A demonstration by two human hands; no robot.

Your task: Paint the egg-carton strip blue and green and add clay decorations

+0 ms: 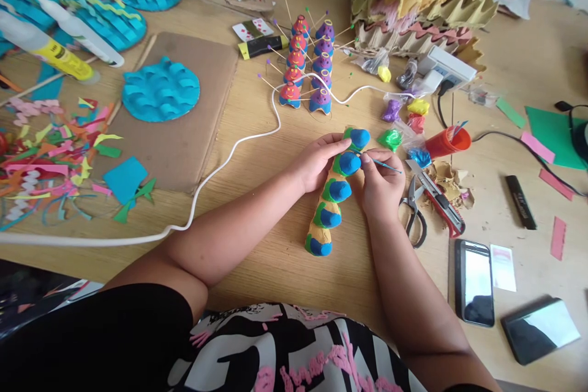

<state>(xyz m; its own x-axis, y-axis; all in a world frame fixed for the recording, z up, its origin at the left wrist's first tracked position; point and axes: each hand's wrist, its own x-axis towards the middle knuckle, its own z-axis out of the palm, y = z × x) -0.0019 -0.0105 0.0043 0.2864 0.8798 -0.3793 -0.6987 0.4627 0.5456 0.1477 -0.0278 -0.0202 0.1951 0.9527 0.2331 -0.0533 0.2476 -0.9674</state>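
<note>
A long bumpy craft piece [331, 205], orange with green and blue clay on each bump, lies on the wooden table [285, 257] in front of me. My left hand [316, 162] rests on its far end and steadies it. My right hand [381, 187] pinches a thin blue stick tool [384, 165] whose tip touches the blue clay of the second bump from the far end.
Scissors [414, 214] and a red box cutter [436, 199] lie right of my right hand, with two phones [475, 282] nearer me. Small clay bags [404, 119] and an orange cup [448, 142] sit beyond. Two rows of small painted cones [307, 67] with pins, a white cable [220, 162], blue paper pieces [160, 89].
</note>
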